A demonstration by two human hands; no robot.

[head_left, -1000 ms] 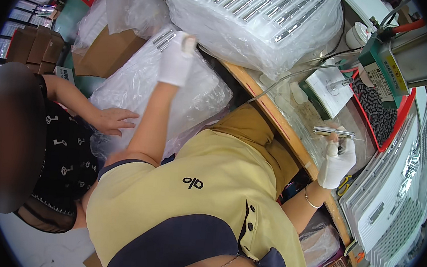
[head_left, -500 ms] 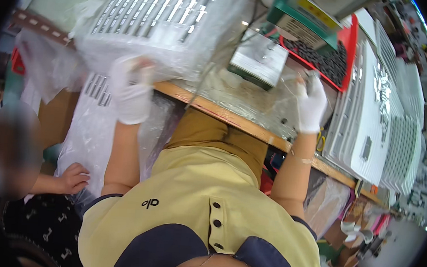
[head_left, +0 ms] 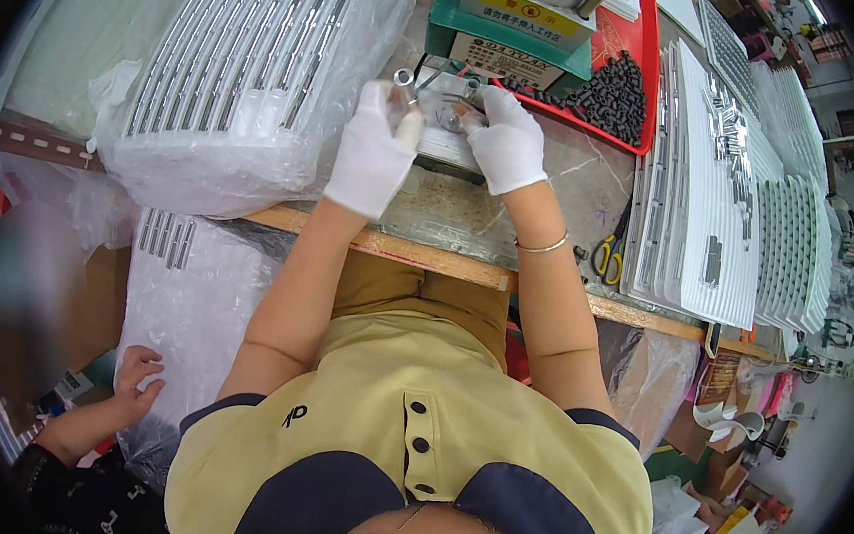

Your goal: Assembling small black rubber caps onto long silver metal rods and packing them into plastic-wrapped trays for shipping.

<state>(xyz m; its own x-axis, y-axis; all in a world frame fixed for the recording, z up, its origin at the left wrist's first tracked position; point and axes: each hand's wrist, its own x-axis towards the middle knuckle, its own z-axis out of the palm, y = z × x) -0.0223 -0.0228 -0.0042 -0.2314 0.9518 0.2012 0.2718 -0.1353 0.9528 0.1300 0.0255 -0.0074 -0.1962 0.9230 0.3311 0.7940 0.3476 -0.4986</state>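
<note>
Two white-gloved hands meet at grey metal fixture plate in front of green bench machine. Left hand pinches small silver metal ring at plate's left edge. Right hand rests fingertips on plate, just beside; grip unclear. Red tray of small black parts behind right hand. Yellow-handled scissors on bench to right. Co-worker's bare hand on plastic-wrapped bundle lower left.

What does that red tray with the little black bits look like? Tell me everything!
The red tray is flat, shallow plastic with a low raised rim. It lies on the workbench, behind the gloved right hand and beside a green machine that covers its left part. A heap of small black pieces lies in it. No hand touches it.
</note>
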